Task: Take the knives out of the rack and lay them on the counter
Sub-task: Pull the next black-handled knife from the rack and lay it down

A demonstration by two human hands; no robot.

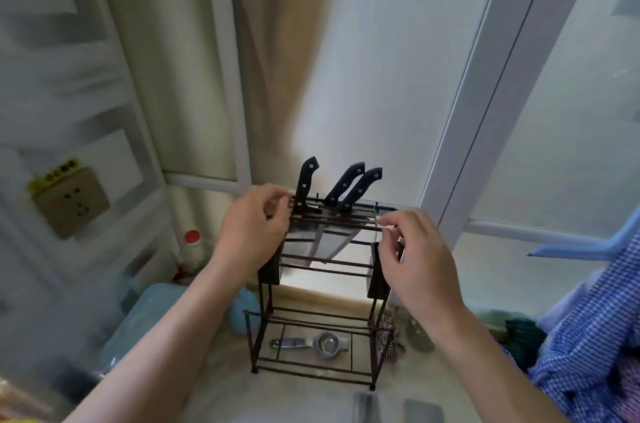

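Observation:
A dark wire knife rack stands on the pale counter. Three knives with black riveted handles stick out of its top: a left knife, a middle knife and a right knife. Their steel blades hang down inside the rack. My left hand grips the rack's top left edge, fingertips beside the left knife's handle. My right hand pinches the top right wire of the rack. Neither hand holds a knife.
A metal squeezer lies under the rack. Two flat grey blades lie at the counter's front edge. A red-capped bottle and a blue lidded box sit left. Blue checked cloth hangs right. A wall socket is far left.

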